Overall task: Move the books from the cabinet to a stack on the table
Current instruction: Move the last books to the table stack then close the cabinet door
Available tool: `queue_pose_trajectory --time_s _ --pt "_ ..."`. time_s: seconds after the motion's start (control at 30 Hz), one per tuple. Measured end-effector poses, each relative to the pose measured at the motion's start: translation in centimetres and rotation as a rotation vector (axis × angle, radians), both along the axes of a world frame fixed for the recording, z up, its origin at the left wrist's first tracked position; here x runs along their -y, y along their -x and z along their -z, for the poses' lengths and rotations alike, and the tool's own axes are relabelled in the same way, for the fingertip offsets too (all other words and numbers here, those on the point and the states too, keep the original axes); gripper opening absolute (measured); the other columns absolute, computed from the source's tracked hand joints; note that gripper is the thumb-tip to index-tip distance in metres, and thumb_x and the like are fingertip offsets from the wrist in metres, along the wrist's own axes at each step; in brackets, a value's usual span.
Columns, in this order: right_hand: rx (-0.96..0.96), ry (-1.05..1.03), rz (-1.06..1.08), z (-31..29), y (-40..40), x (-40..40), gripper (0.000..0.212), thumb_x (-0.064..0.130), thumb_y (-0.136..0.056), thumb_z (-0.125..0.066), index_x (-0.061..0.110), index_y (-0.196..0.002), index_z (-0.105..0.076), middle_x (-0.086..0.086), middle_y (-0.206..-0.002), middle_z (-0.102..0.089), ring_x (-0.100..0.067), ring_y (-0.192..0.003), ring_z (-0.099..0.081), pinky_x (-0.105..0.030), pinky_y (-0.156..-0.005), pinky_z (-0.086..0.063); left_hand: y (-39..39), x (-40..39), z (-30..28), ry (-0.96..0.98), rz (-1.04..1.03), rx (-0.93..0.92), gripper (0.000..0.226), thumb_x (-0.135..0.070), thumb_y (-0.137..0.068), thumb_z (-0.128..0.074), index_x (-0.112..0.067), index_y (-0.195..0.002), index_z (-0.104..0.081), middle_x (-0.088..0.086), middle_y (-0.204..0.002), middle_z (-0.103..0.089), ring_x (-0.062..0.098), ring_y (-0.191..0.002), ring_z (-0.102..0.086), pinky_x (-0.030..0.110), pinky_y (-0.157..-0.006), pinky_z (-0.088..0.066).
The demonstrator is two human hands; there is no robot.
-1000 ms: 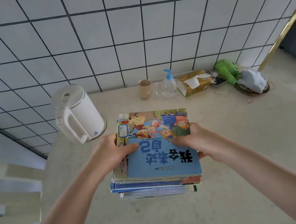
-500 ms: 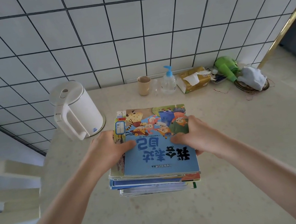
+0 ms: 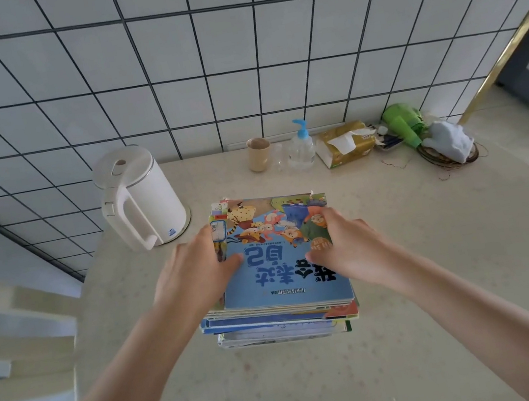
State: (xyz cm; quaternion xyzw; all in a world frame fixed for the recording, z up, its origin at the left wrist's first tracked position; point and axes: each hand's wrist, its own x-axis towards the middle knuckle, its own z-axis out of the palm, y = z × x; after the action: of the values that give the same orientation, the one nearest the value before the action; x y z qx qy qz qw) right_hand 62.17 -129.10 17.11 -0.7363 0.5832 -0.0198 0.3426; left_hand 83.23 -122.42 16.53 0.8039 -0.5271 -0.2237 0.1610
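Note:
A stack of several thin children's books (image 3: 280, 319) lies in the middle of the beige table (image 3: 441, 276). The top book (image 3: 280, 263) has a blue cover with cartoon animals and large dark characters. My left hand (image 3: 195, 273) grips the stack's left edge, thumb on the top cover. My right hand (image 3: 347, 249) grips the right edge the same way, thumb on the cover. The lower books show only their near edges. No cabinet is in view.
A white electric kettle (image 3: 140, 199) stands just left of the stack, close to my left hand. Along the tiled wall sit a beige cup (image 3: 259, 154), a pump bottle (image 3: 300, 149), a tissue pack (image 3: 346, 144), a green object (image 3: 405, 124) and a white cloth (image 3: 449, 139).
Both hands have stayed on the sides of the stack. The stack's place on the table looks the same; the view has tilted up slightly.

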Motion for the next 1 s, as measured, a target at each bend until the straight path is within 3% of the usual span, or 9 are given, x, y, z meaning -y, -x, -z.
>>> queue_pose_trajectory --time_s 0.1,0.2,0.27,0.33,0.4,0.53,0.73,0.87,1.0 --pt "-0.001 0.007 -0.059 -0.3 0.4 -0.3 0.067 0.039 -0.087 -0.058 0.033 -0.143 -0.022 0.002 -0.115 -0.06 -0.015 -0.088 -0.058 -0.028 -0.065 -0.045 -0.3 -0.5 -0.3 0.014 -0.03 -0.048 0.037 -0.038 -0.081 -0.069 -0.025 -0.114 -0.059 -0.007 -0.101 -0.068 0.016 -0.09 -0.062 0.036 -0.079 -0.053" --pt "0.043 0.044 -0.065 -0.5 1.0 -0.8 0.057 0.04 -0.091 -0.054 0.029 -0.142 -0.031 0.0 -0.127 -0.055 -0.015 -0.096 -0.051 -0.024 -0.067 -0.039 -0.6 -0.9 -0.6 0.01 -0.055 -0.042 0.039 -0.037 -0.08 -0.071 -0.017 -0.113 -0.061 0.0 -0.105 -0.068 0.019 -0.092 -0.061 0.035 -0.078 -0.05" --pt "0.117 0.045 -0.03 -0.2 1.6 -1.2 0.049 0.045 -0.093 -0.049 0.025 -0.137 -0.04 0.001 -0.131 -0.054 -0.017 -0.11 -0.051 -0.026 -0.078 -0.041 -0.8 -1.5 -0.9 0.05 -0.056 -0.012 0.037 -0.038 -0.08 -0.07 -0.017 -0.11 -0.059 0.004 -0.11 -0.068 0.022 -0.092 -0.064 0.038 -0.081 -0.052" --pt "0.23 0.004 0.065 0.3 2.4 -1.9 0.054 0.051 -0.091 -0.047 0.025 -0.138 -0.041 0.002 -0.135 -0.052 -0.018 -0.121 -0.05 -0.037 -0.095 -0.045 -0.7 -2.1 -1.3 0.139 -0.087 -0.013 0.042 -0.041 -0.08 -0.068 -0.022 -0.117 -0.059 -0.001 -0.115 -0.067 0.023 -0.1 -0.063 0.041 -0.088 -0.051" --pt "0.281 0.011 0.16 0.7 3.4 -2.9 0.055 0.051 -0.091 -0.047 0.025 -0.139 -0.04 0.003 -0.14 -0.049 -0.016 -0.119 -0.053 -0.04 -0.096 -0.047 -0.1 -2.6 -1.7 0.261 -0.1 -0.01 0.044 -0.04 -0.082 -0.066 -0.024 -0.122 -0.059 -0.008 -0.113 -0.067 0.02 -0.104 -0.062 0.04 -0.09 -0.05" --pt "0.354 0.137 0.252 1.6 6.0 -5.9 0.046 0.033 -0.094 -0.051 0.023 -0.139 -0.041 0.007 -0.131 -0.055 -0.01 -0.11 -0.058 -0.02 -0.076 -0.045 3.0 -3.3 -1.7 0.467 0.02 0.0 0.029 -0.023 -0.084 -0.064 -0.022 -0.113 -0.063 -0.009 -0.1 -0.07 0.016 -0.094 -0.064 0.033 -0.084 -0.051" --pt "0.457 0.278 0.327 2.2 9.7 -10.4 0.04 0.024 -0.093 -0.054 0.025 -0.133 -0.046 0.008 -0.118 -0.061 -0.011 -0.113 -0.058 -0.033 -0.098 -0.047 8.0 -5.0 0.1 0.597 0.17 -0.047 0.025 -0.009 -0.083 -0.065 -0.017 -0.106 -0.066 -0.008 -0.089 -0.07 0.016 -0.085 -0.066 0.039 -0.077 -0.055" --pt "0.372 0.403 0.39 3.1 13.7 -14.0 0.036 0.021 -0.092 -0.056 0.021 -0.128 -0.052 0.007 -0.114 -0.064 -0.009 -0.108 -0.059 -0.033 -0.096 -0.047 12.4 -6.8 1.2 0.591 0.205 -0.118 0.021 -0.007 -0.082 -0.065 -0.016 -0.101 -0.067 -0.007 -0.085 -0.071 0.015 -0.081 -0.066 0.034 -0.077 -0.053" --pt "0.262 0.442 0.479 4.5 18.6 -18.7 0.029 0.025 -0.093 -0.054 0.022 -0.122 -0.057 0.011 -0.117 -0.061 -0.008 -0.106 -0.058 -0.032 -0.096 -0.046 17.9 -9.0 3.1 0.459 0.341 -0.189 0.02 -0.01 -0.084 -0.064 -0.02 -0.102 -0.068 -0.008 -0.084 -0.069 0.01 -0.079 -0.065 0.032 -0.075 -0.054"
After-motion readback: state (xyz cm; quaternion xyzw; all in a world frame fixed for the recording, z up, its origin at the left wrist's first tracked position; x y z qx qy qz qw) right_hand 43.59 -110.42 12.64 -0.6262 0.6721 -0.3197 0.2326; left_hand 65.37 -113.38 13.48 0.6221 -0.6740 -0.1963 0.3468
